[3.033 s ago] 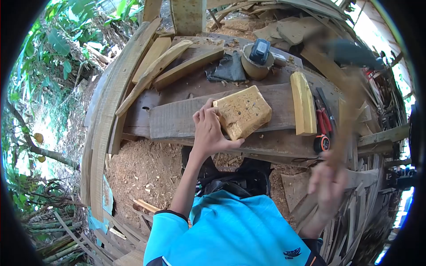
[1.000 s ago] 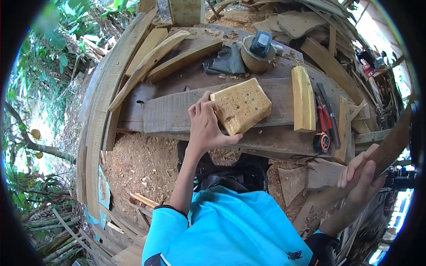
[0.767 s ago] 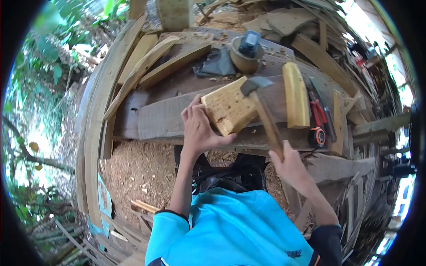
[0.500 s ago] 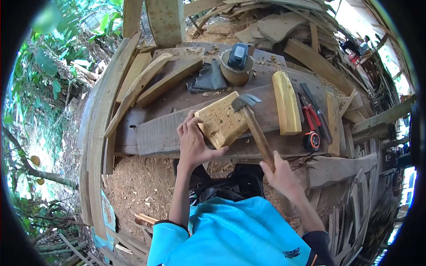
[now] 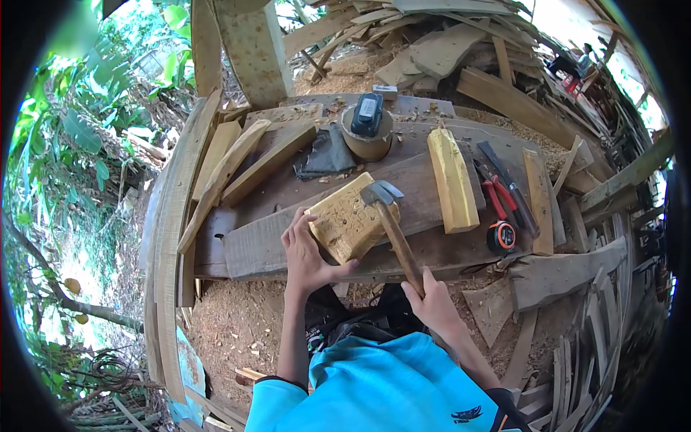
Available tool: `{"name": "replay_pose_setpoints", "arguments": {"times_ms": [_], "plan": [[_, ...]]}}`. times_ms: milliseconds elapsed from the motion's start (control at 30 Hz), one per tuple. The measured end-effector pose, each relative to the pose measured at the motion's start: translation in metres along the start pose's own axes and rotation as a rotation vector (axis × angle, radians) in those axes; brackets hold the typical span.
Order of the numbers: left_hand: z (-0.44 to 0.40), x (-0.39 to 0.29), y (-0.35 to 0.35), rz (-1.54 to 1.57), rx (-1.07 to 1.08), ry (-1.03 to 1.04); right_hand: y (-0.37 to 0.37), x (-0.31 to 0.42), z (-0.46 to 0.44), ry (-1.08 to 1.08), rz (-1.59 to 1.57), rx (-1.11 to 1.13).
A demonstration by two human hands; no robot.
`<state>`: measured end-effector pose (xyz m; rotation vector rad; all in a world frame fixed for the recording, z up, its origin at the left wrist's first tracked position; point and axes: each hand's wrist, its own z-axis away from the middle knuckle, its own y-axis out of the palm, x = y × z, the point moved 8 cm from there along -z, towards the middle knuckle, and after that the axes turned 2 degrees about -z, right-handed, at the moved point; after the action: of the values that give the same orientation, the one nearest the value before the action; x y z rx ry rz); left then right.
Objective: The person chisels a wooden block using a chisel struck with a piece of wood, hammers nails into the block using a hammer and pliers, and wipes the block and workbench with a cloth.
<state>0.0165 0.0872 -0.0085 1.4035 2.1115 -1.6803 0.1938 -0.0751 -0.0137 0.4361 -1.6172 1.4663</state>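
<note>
Ahead of the left hand (image 5: 309,259): crumpled dark grey cloth (image 5: 324,156), just beside a round tub (image 5: 371,150) with a dark device (image 5: 367,114) on top. Ahead and right of the right hand (image 5: 435,304): black-and-orange tape measure (image 5: 501,237), near red-handled pliers (image 5: 497,196); squared yellow timber (image 5: 453,189) to their left. Well left of the left hand, long planks (image 5: 170,230), green foliage (image 5: 83,129) outside them. Far ahead of both hands, heaped boards (image 5: 446,50).

Woodworking workshop; seemingly open-sided; workbench (image 5: 272,184); hammer (image 5: 398,243); stacked boards (image 5: 448,55); shavings (image 5: 234,327)
</note>
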Motion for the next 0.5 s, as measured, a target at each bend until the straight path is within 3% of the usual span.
{"name": "replay_pose_setpoints", "arguments": {"times_ms": [300,433,500], "plan": [[-0.001,-0.001,-0.001,0.001,0.028,-0.019,-0.004,-0.005,-0.001,-0.016,-0.071,0.016],[-0.001,-0.002,-0.003,-0.005,0.001,0.009,-0.023,0.029,0.007,-0.012,-0.187,0.034],[-0.001,-0.003,-0.003,0.007,-0.013,0.013,-0.036,0.051,0.012,-0.129,-0.095,-0.066]]}}
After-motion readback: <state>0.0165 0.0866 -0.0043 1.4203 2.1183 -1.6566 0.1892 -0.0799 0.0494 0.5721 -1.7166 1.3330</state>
